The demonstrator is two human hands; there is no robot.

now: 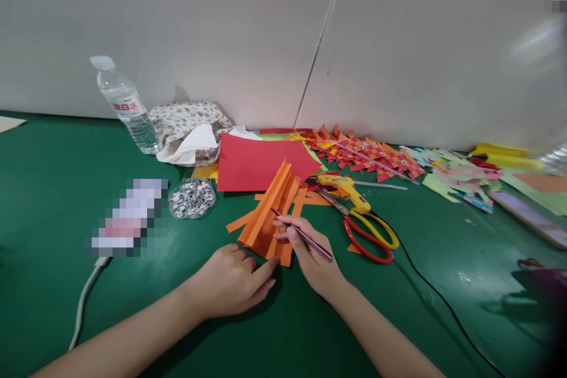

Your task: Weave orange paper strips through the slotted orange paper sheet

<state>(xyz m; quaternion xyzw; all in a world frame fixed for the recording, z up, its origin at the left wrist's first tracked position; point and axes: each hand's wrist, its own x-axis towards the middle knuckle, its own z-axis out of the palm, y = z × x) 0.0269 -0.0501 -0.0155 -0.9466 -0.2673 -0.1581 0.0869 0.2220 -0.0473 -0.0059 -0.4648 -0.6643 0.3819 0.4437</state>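
Note:
A folded sheet of orange paper (259,227) with raised lengthwise creases lies on the green table in front of me. My left hand (234,280) is at its near edge, index fingertip pressing the paper down and the other fingers curled. Between the fingers of my right hand (312,254) is a slim pink metallic pen (310,240), its tip against the paper's creased middle. Loose orange strips (300,204) lie under and beside the sheet. To the right of my right hand are scissors (367,239) with red and yellow handles.
A yellow glue gun (348,189) trails a black cable rightward. Behind the orange paper lies red paper (252,162). Woven paper fish (367,153) line the wall. To the left are a bag of googly eyes (192,198), a phone (130,212) on a cable and a water bottle (126,106).

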